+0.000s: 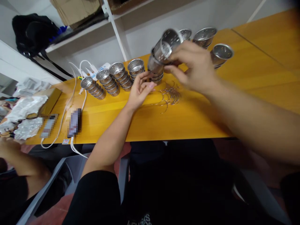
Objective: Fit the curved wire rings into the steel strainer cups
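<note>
My right hand [194,64] is closed on a perforated steel cup [172,42], tilted above a stack of similar cups [156,76]. The cup's lower end overlaps the top of that stack; motion blur hides whether they are nested. At the left side of the same stack is my left hand [140,90], its fingers curved but apart and the fingertips close to the cups. Whether they touch the metal I cannot tell. A pile of thin curved wire rings [171,95] lies on the table just in front of the stack.
Several more stacks of perforated cups [117,75] line the back of the yellow table [187,122]; others [221,54] stand right. Left lie a phone [74,122], white cables [63,117] and plastic bags [29,126]. Another person's arm [21,161] shows at far left.
</note>
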The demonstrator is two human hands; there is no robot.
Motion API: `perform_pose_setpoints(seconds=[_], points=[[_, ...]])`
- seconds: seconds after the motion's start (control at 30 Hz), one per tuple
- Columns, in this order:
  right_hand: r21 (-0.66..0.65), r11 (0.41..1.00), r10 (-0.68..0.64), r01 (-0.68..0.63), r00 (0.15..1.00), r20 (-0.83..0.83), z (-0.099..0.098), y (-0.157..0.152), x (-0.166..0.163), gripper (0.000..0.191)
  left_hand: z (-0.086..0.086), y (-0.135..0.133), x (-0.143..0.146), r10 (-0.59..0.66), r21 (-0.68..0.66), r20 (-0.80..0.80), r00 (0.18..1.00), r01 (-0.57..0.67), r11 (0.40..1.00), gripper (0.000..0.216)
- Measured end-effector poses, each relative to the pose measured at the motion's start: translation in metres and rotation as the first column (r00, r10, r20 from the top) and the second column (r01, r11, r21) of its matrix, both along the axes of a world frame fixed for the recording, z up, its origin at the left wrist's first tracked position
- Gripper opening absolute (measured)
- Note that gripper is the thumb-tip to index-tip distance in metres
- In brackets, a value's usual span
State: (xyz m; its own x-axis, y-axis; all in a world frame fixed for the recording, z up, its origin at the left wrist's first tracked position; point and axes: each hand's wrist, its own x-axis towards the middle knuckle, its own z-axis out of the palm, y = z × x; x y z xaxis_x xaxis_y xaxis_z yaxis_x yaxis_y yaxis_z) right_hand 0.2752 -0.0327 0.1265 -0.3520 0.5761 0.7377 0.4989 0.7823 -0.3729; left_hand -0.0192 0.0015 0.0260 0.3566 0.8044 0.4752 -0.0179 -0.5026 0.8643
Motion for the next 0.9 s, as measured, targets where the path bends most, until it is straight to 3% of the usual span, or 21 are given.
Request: perform_pose_setpoints(seconds=[0.17, 0.3, 0.43, 0.63, 0.77, 0.9], points=[[-0.076, 0.966, 0.239, -0.247, 0.966, -0.104, -0.038, -0.017, -0.041, 0.022, 0.008, -0.003, 0.000, 0.021, -0.004, 0.134, 0.991, -0.021, 1.000, 0.087], [-0.127, 0.946, 0.274, -0.299, 0.944, -0.184, -0.062, -0.014, -0.054, 0.027, 0.011, 0.000, -0.007, 0.066, -0.103, 0.114, 0.991, -0.055, 0.993, 0.094], [-0.194, 0.943, 0.247, -0.271, 0.959, -0.140, -0.061, -0.015, -0.046, 0.052, 0.008, 0.007, -0.009, 0.068, -0.087, 0.073, 0.995, -0.061, 0.994, 0.096], [-0.221, 0.939, 0.270, -0.265, 0.963, -0.010, -0.053, -0.012, -0.029, 0.032, 0.009, 0.003, -0.007, 0.027, -0.114, 0.068, 0.997, -0.020, 0.993, 0.088], [-0.237, 0.908, 0.360, -0.344, 0.933, 0.026, -0.055, -0.007, -0.027, 0.022, 0.012, 0.000, -0.008, -0.029, -0.130, 0.068, 0.997, 0.038, 0.991, 0.082], [-0.250, 0.871, 0.440, -0.424, 0.898, 0.011, -0.058, -0.004, -0.026, 0.013, 0.015, 0.001, -0.012, -0.053, -0.158, 0.022, 0.998, 0.056, 0.986, 0.089]])
